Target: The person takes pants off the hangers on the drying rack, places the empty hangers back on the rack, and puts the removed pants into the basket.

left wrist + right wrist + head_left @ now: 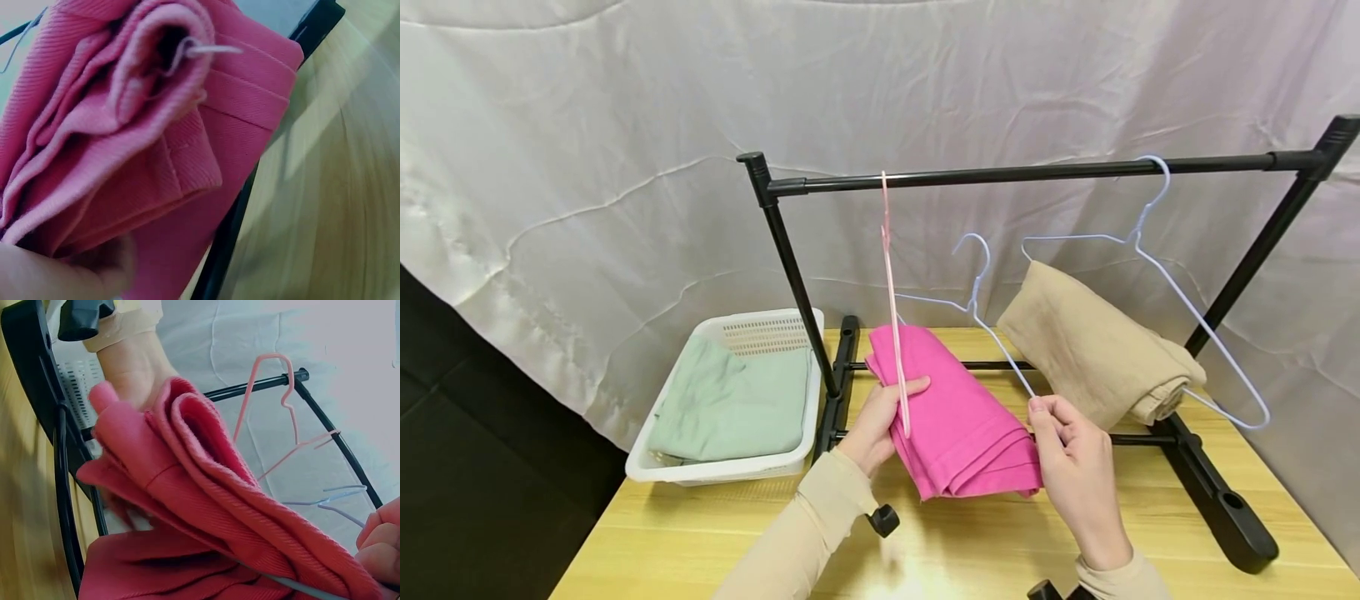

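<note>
A folded pink twill garment (962, 408) drapes over the lower bar of a light blue hanger (976, 287), whose hook is free of the rack. My left hand (876, 425) grips the garment's left side, thumb on top; in the left wrist view its fingers (69, 275) sit under the folds. With its thumb and fingers, my right hand (1075, 467) pinches the blue hanger's right corner. Close over the garment's left part, a pink hanger (891, 300) hangs edge-on from the black rack's rail (1000, 176). The right wrist view shows the layered pink folds up close.
On the right of the rail, another blue hanger (1183, 296) carries folded beige cloth (1093, 350). A white basket (640, 462) holding pale green cloth (737, 408) stands left of the rack. The rack's black foot (1225, 508) rests on the wooden table (647, 550), before a pale curtain.
</note>
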Motion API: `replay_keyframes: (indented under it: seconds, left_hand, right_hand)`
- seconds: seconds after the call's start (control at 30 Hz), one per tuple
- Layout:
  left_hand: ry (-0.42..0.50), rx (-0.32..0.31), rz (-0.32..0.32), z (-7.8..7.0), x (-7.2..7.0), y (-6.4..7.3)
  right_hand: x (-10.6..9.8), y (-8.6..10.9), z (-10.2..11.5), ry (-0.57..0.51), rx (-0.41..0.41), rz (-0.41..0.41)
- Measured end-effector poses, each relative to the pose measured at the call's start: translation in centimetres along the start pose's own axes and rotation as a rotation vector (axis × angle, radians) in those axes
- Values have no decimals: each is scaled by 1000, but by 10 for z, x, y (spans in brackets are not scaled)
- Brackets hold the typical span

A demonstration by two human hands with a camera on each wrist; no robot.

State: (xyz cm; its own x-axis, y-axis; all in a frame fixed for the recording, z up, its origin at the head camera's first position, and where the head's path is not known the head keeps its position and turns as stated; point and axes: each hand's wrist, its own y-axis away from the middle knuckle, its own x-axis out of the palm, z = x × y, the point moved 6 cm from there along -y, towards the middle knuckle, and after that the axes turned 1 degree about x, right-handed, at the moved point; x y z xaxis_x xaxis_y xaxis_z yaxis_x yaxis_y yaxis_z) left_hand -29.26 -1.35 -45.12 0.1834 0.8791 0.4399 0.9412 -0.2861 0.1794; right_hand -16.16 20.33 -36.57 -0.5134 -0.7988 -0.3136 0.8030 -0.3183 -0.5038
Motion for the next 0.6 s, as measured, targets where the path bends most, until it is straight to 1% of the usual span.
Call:
replay_keyframes:
  seconds: [0.17, 0.4, 0.47, 0.6]
  left_hand:
    - [42, -5, 11, 7, -3, -3]
    - [141, -7, 48, 14, -4, -4]
    - [147, 1, 53, 14, -4, -4]
    - [130, 4, 50, 13, -4, -5]
  right_hand:
    - [0, 1, 1, -41, -2, 12]
    - [-1, 1, 3, -66, -37, -1]
    - [-1, 0, 3, -70, -43, 2]
    - [0, 0, 4, -68, -53, 8]
